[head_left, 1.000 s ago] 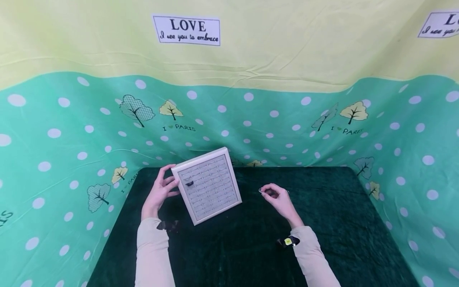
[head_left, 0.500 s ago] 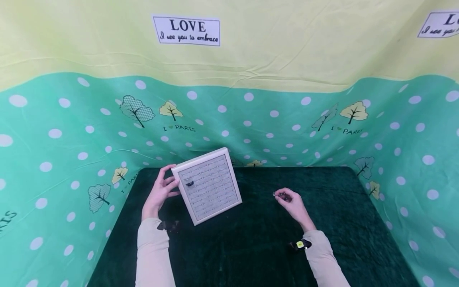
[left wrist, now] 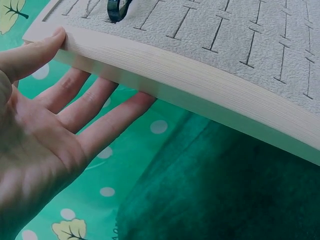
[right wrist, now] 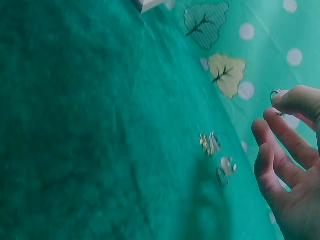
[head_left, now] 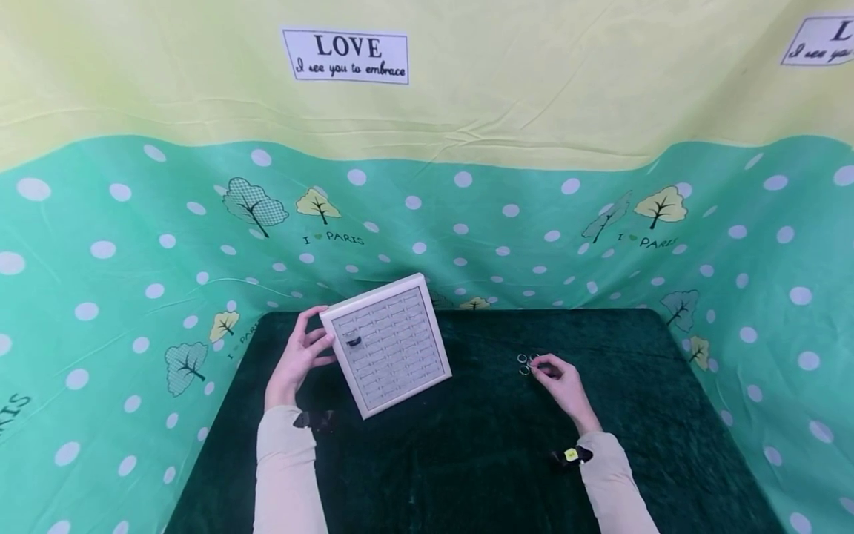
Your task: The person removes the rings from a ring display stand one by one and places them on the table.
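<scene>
My left hand (head_left: 298, 363) holds a ring display tray (head_left: 371, 295) by its upper left corner, tilted up toward me. In the left wrist view the thumb lies on the tray's rim (left wrist: 190, 75), and the other fingers are against its side. A dark ring (left wrist: 117, 10) sits in one of the grey slots. Out to the right, my right hand (head_left: 562, 383) is over the table by several loose rings (head_left: 523, 358). A silver ring (right wrist: 276, 102) is pinched between thumb and forefinger in the right wrist view.
Dark green velvet cloth (head_left: 467, 467) covers the table. A green and yellow printed curtain (head_left: 460, 200) rises behind it and along both sides. More loose rings (right wrist: 210, 143) lie on the cloth below my right hand in the right wrist view.
My right hand has moved right and slightly nearer, away from the tray, uncovering loose rings on the cloth. My left hand and the tray stay put.
</scene>
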Available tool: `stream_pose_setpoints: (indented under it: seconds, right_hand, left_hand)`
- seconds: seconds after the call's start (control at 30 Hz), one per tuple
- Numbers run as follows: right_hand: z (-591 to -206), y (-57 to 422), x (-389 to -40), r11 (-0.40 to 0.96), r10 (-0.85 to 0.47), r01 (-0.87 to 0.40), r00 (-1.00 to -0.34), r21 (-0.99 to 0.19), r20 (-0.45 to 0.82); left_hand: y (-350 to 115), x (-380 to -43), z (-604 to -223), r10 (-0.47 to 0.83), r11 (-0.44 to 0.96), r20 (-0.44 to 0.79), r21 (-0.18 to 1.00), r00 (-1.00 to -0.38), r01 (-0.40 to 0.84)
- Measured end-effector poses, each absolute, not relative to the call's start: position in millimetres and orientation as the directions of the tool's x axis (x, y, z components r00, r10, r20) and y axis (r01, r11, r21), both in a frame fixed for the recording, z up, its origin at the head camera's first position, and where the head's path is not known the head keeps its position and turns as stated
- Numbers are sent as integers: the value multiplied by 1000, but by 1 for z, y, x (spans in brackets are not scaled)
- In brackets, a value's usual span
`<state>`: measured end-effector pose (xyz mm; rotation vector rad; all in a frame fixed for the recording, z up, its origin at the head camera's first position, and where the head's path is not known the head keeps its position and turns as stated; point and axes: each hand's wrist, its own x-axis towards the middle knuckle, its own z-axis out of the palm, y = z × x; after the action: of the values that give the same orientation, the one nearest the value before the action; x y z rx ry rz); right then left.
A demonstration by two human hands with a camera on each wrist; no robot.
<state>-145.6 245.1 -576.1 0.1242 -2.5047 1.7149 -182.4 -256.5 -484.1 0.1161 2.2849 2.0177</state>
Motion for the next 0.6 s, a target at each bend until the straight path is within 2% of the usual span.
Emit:
stream_pose_setpoints:
  seconds: [0.27, 0.6]
  right_hand:
    - [-593, 263, -146, 381, 26, -64, -996, -922, 80]
    - [-606, 273, -150, 486, 91, -72, -987, -871, 132]
  left_hand:
    - [-257, -182, -484, 115, 127, -22, 992, -993, -7]
    - [-256, -183, -485, 113, 126, -11, 992, -994, 4]
